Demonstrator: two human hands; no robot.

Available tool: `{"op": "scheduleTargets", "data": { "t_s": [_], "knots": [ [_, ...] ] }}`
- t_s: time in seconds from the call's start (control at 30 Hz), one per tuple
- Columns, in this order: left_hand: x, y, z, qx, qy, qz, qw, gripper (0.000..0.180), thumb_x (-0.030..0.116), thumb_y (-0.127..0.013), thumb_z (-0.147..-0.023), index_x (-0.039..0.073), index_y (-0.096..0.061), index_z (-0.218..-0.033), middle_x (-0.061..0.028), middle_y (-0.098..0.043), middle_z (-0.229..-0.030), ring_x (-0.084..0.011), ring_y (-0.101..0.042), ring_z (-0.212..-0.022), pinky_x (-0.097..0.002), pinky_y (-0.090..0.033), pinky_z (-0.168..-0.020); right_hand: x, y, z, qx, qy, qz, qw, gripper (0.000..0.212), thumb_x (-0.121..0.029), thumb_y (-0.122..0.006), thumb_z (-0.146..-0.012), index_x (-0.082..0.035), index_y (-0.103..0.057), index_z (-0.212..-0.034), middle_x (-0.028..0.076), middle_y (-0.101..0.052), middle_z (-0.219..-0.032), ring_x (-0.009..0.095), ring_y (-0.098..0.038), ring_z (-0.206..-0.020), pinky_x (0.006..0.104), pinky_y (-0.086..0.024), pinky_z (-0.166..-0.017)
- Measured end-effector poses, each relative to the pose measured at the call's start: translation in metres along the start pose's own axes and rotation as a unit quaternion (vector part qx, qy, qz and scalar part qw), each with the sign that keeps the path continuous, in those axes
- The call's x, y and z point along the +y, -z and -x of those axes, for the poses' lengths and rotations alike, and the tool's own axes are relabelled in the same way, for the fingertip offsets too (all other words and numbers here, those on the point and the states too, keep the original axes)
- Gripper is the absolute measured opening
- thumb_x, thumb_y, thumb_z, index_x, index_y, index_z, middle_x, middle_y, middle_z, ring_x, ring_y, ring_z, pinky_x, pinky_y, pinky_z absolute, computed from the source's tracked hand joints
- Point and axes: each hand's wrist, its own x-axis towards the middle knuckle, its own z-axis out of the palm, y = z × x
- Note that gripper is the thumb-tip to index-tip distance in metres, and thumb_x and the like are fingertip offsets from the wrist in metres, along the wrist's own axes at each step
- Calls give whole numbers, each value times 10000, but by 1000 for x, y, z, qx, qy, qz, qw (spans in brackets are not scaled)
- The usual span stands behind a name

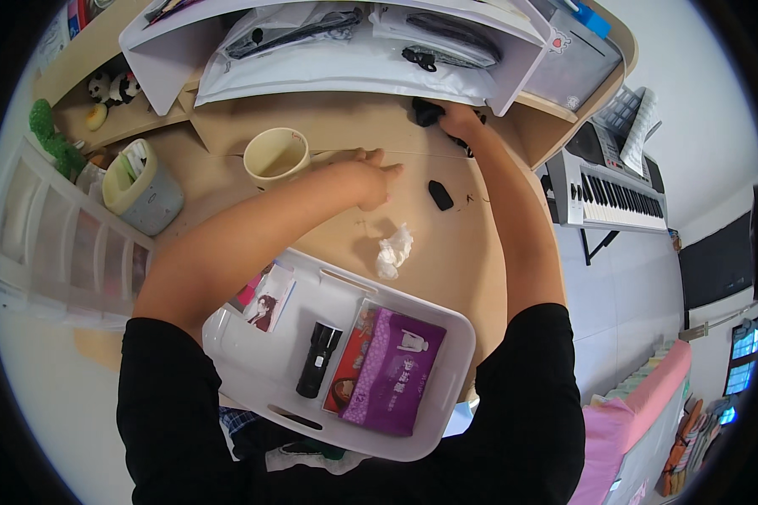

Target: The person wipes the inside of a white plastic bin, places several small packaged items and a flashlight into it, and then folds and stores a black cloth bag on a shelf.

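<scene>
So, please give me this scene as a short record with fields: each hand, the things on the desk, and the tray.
left hand: flat over the desk, fingers spread, holding nothing that shows
right hand: at the desk's back edge, fingers on a black object; grip unclear
desk: light wood
cup: cream, upright, beside the left hand
small black item: between the hands
crumpled tissue: near the tray
white tray: holds a black flashlight and a purple packet

Bright, even daylight, probably from the window (743, 362) at the right rim; soft shadows under the arms on the desk (446, 252); strong fisheye bending and black vignette at edges; centre sharp, rim slightly soft
</scene>
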Motion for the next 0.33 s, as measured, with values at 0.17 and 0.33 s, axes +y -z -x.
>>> {"op": "scheduleTargets", "data": {
  "t_s": [0.17,0.33],
  "knots": [
    [3,-3,-5,-1,-4,-11,1000,619,386,-419,-896,259,-117,-1421,-164,-78,-1467,-402,-161,-1318,-430,-170,-1077,-43,12,-5,-118,-27,-160,980,664,112,-433,-554,-159,-593,-1139,124,-504,-1247,292,-445,-1174,315,-322,-1020],
    [1,-1,-5,-11,-6,0,1000,648,424,-419,-888,242,-103,-1424,-143,-64,-1473,-394,-147,-1325,-423,-143,-1086,-60,26,7,-196,49,-225,953,661,101,-412,-556,-191,-617,-1113,98,-535,-1221,260,-470,-1164,294,-314,-1021]
  ]
}}
